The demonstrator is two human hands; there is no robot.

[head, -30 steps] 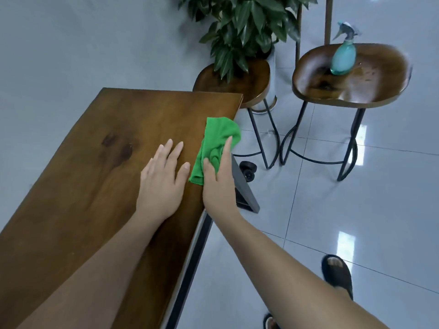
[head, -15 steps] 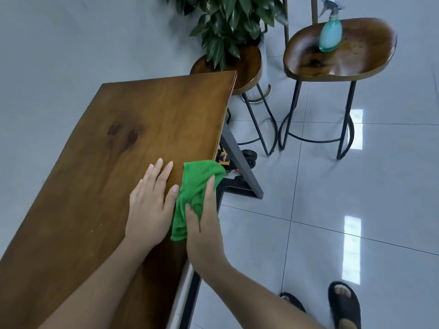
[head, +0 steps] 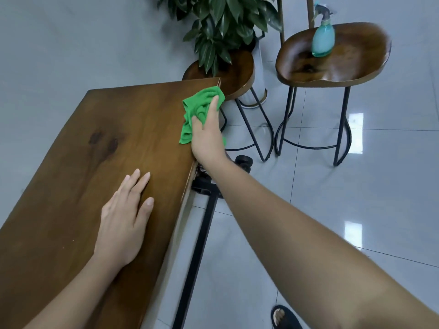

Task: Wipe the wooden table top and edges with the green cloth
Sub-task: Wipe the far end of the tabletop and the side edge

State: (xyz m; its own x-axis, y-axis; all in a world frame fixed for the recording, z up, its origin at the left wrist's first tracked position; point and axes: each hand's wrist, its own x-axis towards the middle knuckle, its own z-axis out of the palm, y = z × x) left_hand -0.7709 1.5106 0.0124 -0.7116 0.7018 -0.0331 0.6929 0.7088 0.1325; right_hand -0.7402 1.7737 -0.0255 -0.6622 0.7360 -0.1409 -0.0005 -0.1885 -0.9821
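The long wooden table [head: 99,148] runs from the lower left up to a far corner near the plant. A crumpled green cloth [head: 199,108] lies over the table's right edge, close to that far corner. My right hand [head: 207,136] grips the cloth, thumb on top and fingers wrapped over the edge. My left hand [head: 124,219] rests flat on the table top, nearer to me, fingers straight and together.
Two wooden stools on black metal legs stand beyond the table: one [head: 240,74] under a leafy potted plant [head: 225,24], the other [head: 337,60] carrying a teal spray bottle [head: 323,36]. Black table legs [head: 197,252] and a caster [head: 244,161] show below. My sandalled foot [head: 283,318] is on grey tiles.
My right hand has slid the green cloth along the right edge from beside my left hand out toward the far corner. My left hand stays flat on the top.
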